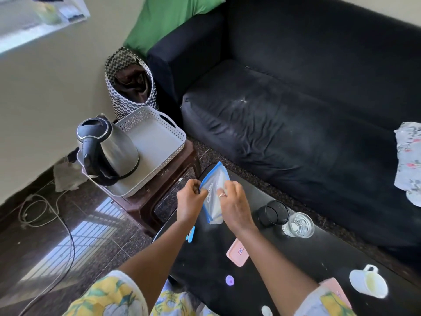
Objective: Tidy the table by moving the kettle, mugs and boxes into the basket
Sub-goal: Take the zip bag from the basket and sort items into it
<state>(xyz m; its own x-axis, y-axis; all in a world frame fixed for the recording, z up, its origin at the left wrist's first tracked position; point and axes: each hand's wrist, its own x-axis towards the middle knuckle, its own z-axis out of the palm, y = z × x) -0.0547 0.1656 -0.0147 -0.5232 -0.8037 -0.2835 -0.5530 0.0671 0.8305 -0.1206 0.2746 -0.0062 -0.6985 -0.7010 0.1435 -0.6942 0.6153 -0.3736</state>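
Note:
A steel kettle [109, 149] with a black handle stands in the near corner of the grey perforated basket [159, 142], which sits on a dark stool. Both my hands hold a blue and white biscuit packet [214, 190] above the left end of the black table [284, 258]. My left hand [189, 201] pinches its left edge and my right hand [234, 206] grips its right side. On the table stand a black mug [273, 213], a clear glass [298, 225] and a white mug [369, 283]. A pink box [238, 252] lies flat mid-table, another pink box [337, 293] by my right sleeve.
A black sofa [296, 110] runs along the far side of the table, with a floral cloth [410, 160] on it. A zigzag-patterned bag [129, 85] stands behind the basket. Cables [45, 213] trail over the dark floor at left. A blue scrap [191, 233] lies under my left forearm.

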